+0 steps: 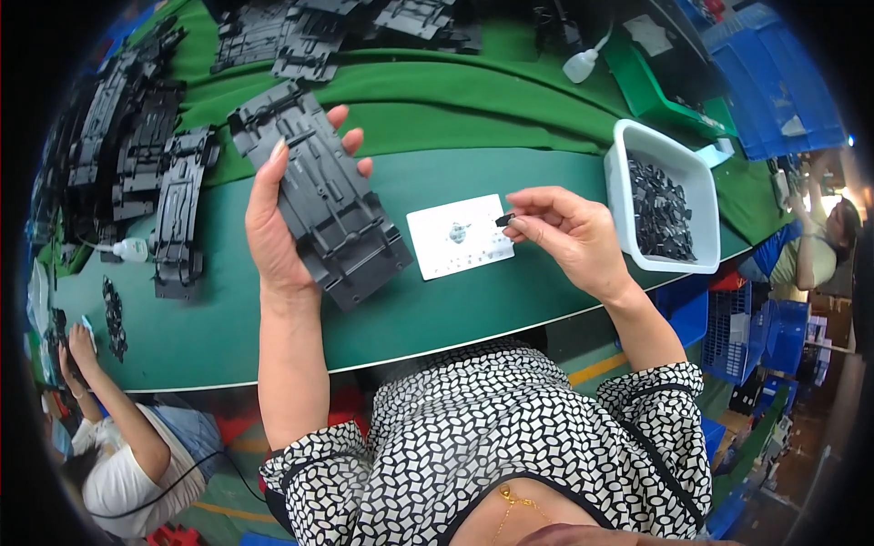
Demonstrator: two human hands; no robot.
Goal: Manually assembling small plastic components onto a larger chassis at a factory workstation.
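Observation:
My left hand (284, 238) grips a long black plastic chassis plate (330, 196), with the thumb along its left edge and the fingertips showing at its right edge. The plate is tilted above the green table, its ribbed face toward me. Between the thumb and fingers of my right hand (566, 235) is a small black plastic part (504, 220); its exact shape is too small to make out. That hand hovers over the right edge of a white printed card (446, 259) lying on the table. Close by on the right stands a white tub (623, 196) of small black parts (662, 214).
More black chassis plates (182, 205) are stacked at the left and along the back on a green cloth (410, 100). White bottles (132, 249) lie about. A green bin (651, 86) stands back right. Another person (137, 446) works at lower left; a further person (810, 241) is at right.

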